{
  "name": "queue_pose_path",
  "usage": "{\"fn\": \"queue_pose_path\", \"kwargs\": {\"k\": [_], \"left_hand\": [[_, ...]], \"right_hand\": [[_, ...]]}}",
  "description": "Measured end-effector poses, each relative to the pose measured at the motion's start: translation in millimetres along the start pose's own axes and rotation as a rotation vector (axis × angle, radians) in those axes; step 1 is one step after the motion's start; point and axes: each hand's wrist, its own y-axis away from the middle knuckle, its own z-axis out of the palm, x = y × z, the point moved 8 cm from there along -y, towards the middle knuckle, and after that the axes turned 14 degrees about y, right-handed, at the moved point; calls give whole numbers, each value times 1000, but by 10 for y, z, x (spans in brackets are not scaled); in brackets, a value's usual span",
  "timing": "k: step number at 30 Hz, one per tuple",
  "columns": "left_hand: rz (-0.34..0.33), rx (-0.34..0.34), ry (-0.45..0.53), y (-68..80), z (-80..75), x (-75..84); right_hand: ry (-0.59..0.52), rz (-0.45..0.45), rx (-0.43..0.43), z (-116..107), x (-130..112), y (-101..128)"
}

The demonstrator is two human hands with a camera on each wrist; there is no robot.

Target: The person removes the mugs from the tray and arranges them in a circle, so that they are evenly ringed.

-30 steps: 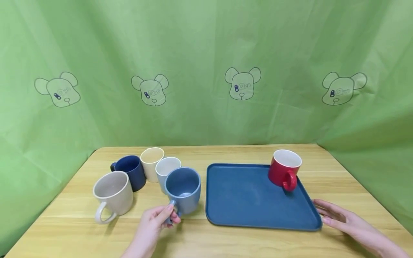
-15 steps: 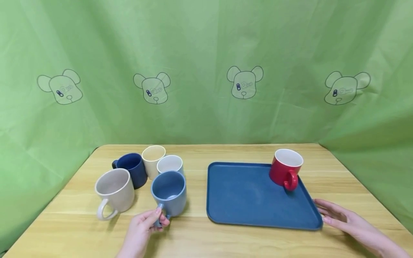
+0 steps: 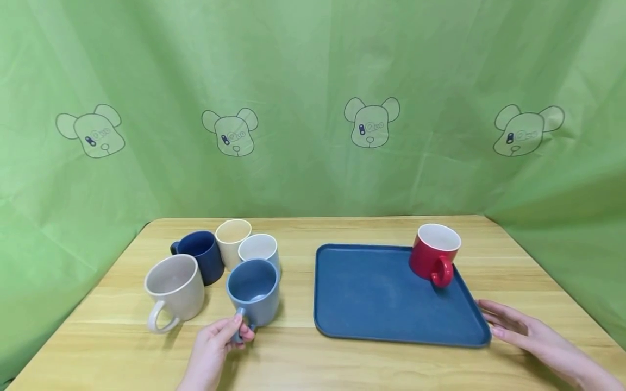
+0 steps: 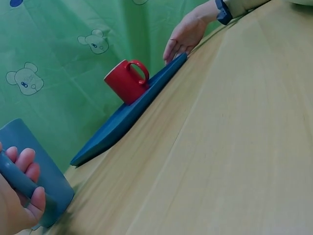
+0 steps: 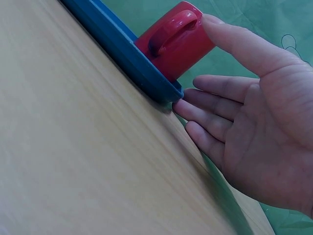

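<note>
In the head view, my left hand (image 3: 210, 345) grips the handle of a light blue mug (image 3: 261, 304). The mug stands upright at the front of the mug group; in the left wrist view, its base (image 4: 54, 215) appears to meet the table. My right hand (image 3: 533, 336) lies at the right edge of a dark blue tray (image 3: 381, 304), fingers loosely extended. The right wrist view has those fingertips (image 5: 181, 105) at the tray's corner; contact is hard to confirm. A red mug (image 3: 427, 260) sits upright at the tray's back right, handle toward the front.
Left of the tray stand a grey-beige mug (image 3: 183, 296), a navy mug (image 3: 210, 263), a cream cup (image 3: 227, 254) and a white-rimmed pale blue cup (image 3: 271, 255), partly hidden by the light blue mug. A green curtain (image 3: 303, 179) hangs behind the wooden table (image 3: 298, 358).
My left hand has carried the light blue mug leftward, away from the tray and closer to the other mugs, moving little in the last half second. My right hand keeps its place by the tray.
</note>
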Motion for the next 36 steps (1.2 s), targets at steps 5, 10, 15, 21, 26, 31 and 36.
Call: {"fn": "queue_pose_path", "kwargs": {"k": [5, 10, 15, 21, 26, 31, 36], "left_hand": [[48, 8, -57, -9, 14, 42], [80, 81, -161, -9, -36, 89], [204, 155, -208, 8, -68, 238], [414, 152, -204, 109, 27, 517], [481, 49, -236, 192, 278, 691], [472, -101, -262, 210, 653, 749], [390, -256, -306, 148, 1055, 632]], "right_hand": [[38, 45, 9, -24, 12, 3], [49, 26, 12, -40, -1, -1], [60, 22, 28, -57, -24, -1], [59, 16, 31, -47, -44, 12], [58, 0, 30, -35, -40, 12], [50, -32, 43, -19, -65, 12], [39, -37, 47, -3, -66, 18]]}}
